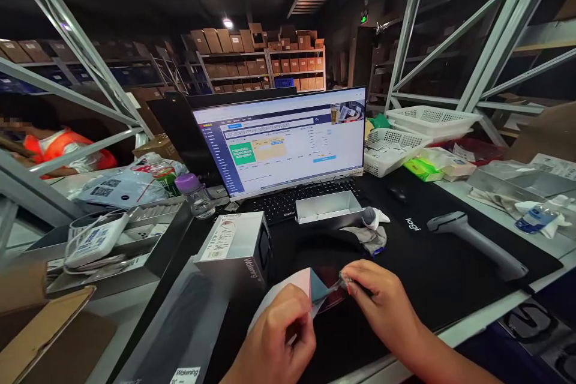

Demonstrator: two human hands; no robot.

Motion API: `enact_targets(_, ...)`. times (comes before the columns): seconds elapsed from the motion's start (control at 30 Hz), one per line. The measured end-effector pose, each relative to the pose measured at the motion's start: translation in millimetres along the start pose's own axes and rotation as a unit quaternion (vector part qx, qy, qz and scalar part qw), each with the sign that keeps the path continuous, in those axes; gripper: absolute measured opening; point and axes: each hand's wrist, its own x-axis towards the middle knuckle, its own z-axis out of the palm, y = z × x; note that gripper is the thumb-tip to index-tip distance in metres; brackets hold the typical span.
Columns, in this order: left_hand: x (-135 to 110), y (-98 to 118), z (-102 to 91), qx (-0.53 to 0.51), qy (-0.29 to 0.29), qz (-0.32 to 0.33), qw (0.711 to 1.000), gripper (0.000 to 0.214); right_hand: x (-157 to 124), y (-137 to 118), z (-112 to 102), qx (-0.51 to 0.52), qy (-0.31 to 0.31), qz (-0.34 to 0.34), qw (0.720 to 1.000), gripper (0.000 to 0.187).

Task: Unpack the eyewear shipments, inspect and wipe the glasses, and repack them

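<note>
Near the front edge of the desk, my left hand (pixel 285 336) is closed on a flat packet (pixel 299 281) with pale and blue faces; the fingers cover part of it. Thumb and fingertips of my right hand (pixel 384 300) pinch a strip of thin, shiny, transparent plastic film (pixel 332 295), which stretches across to the packet. What is inside the packet I cannot make out. Just beyond my left hand stands a silver Wokening box (pixel 236 246). An open silver tray-like box (pixel 329 209) lies farther back, by the keyboard (pixel 279 207).
A monitor (pixel 288 150) stands behind the keyboard. To the right are a barcode scanner (pixel 477 243), a mouse (pixel 396 194) and white baskets (pixel 391 150). At left are a purple-capped bottle (pixel 195 198), a box of parts (pixel 153 258) and a cardboard box (pixel 49 336). Another person (pixel 63 147) sits far left.
</note>
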Motion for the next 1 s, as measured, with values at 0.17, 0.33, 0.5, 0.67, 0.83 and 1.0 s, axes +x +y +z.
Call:
enact_targets(0.17, 12, 9, -5.1, 0.000, 0.015, 0.013, 1.000, 0.041, -2, -8, 5, -0.110, 0.093, -0.121, 0.982, 0.023)
enact_targets(0.33, 22, 13, -5.8, -0.061, 0.062, -0.038, 0.995, 0.040, -1, -12, -3, -0.153, 0.093, -0.253, 0.951, 0.027)
enact_targets(0.5, 31, 20, 7.4, -0.112, 0.025, -0.067, 0.991, 0.048, 10, -17, -5, -0.178, 0.085, -0.207, 0.958, 0.024)
enact_targets(0.67, 48, 29, 21.3, -0.137, 0.043, -0.112, 0.983, 0.044, 10, -14, 3, -0.204, 0.112, -0.194, 0.953, 0.025)
enact_targets(0.83, 64, 34, 37.1, -0.079, 0.063, -0.039, 0.994, 0.042, 11, -2, 7, -0.055, -0.003, -0.172, 0.984, 0.021)
enact_targets(1.0, 70, 36, 25.7, 0.098, -0.079, 0.078, 0.989, 0.040, 47, 35, -33, 0.176, 0.022, -0.017, 0.984, 0.015)
